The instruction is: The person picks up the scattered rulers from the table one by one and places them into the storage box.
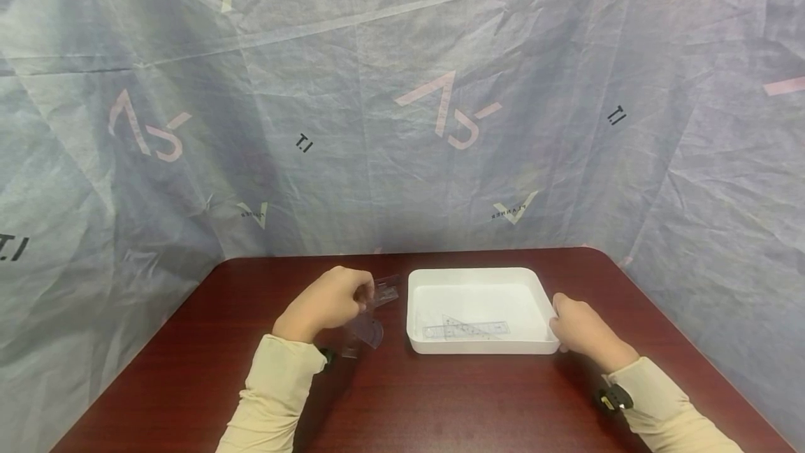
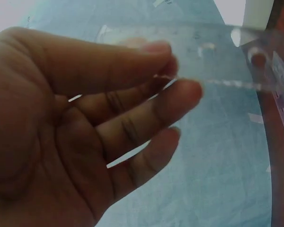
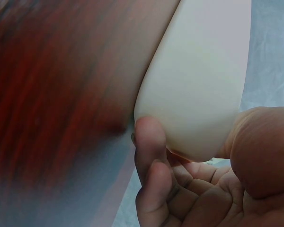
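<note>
My left hand is over the table, left of the white tray. Its thumb and fingertips pinch a clear plastic measuring piece with faint marks, round holes and a wavy edge; its full shape cannot be made out. Below and beside that hand are a clear piece with a rounded end and another clear marked piece. At the tray's right end, my right hand grips the white tray, thumb at the rim and fingers beneath. Inside the tray lie a clear ruler and a clear set square, overlapping.
The dark red wooden table has rounded far corners. A grey printed cloth hangs close behind it and along both sides. A dark wrist strap sits at the right cuff.
</note>
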{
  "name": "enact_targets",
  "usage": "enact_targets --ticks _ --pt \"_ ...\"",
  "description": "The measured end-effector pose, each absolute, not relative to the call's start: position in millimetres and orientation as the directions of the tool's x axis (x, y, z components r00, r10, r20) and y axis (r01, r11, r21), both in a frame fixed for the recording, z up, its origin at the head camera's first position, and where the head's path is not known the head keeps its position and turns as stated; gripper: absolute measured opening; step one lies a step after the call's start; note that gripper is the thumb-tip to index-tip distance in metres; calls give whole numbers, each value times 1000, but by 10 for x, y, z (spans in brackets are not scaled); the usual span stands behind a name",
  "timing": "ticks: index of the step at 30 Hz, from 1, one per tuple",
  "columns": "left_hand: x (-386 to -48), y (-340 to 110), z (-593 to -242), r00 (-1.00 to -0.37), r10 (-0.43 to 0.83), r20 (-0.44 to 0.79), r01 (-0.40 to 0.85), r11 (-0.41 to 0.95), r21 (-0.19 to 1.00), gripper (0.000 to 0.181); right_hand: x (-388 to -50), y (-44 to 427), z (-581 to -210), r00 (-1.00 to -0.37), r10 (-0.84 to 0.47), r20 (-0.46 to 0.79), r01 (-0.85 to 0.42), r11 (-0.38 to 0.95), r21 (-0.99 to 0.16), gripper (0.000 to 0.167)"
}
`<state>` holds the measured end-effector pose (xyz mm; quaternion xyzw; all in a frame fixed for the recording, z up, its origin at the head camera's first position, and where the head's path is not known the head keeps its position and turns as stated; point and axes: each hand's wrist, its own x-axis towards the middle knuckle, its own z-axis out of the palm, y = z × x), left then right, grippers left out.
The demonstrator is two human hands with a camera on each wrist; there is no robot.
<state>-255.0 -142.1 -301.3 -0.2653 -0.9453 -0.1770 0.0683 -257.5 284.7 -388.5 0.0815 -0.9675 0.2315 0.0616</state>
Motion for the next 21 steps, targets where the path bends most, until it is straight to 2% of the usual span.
enact_targets --ticks 7,11,15,21 --pt "-2532 -1453 -2938 -847 465 258 530 776 343 27 -2568 2841 -3875 -979 -131 156 -187 881 -435 4" --pt "-2511 -1467 -2895 -846 450 285 529 770 356 19 -2569 2842 -3874 -979 -128 157 -185 882 -433 4" --pt "-2489 -1470 -2864 -827 458 326 556 749 360 9 -2570 2847 -3887 -980 -126 156 -183 881 -436 4" --pt "-2472 -1470 -2841 -768 469 436 615 730 298 8 -2579 2853 -3898 -977 -130 168 -192 882 -431 4"
